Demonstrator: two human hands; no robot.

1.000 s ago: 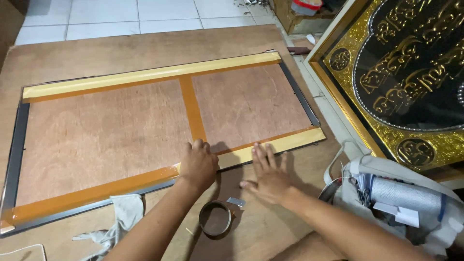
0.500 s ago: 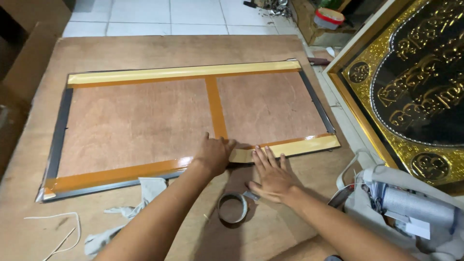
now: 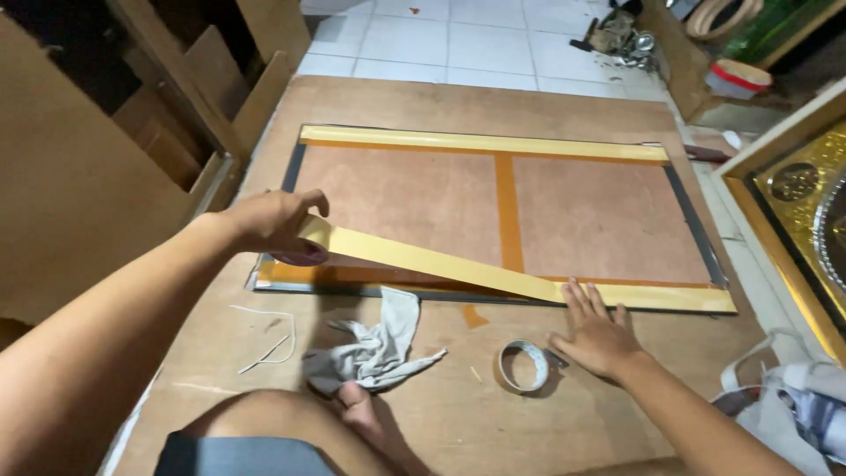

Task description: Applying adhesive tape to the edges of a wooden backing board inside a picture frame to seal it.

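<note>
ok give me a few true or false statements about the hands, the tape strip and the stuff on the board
1. The left hand lifts one end of the yellow strip off the panel. True.
2. The right hand grips the tape roll. False: it lies flat on the board beside the roll, fingers on the panel's near edge.
3. A grey rag lies on the board near the roll. True.
4. The panel's far edge is bare of tape. False: a yellow band runs along it.
</note>
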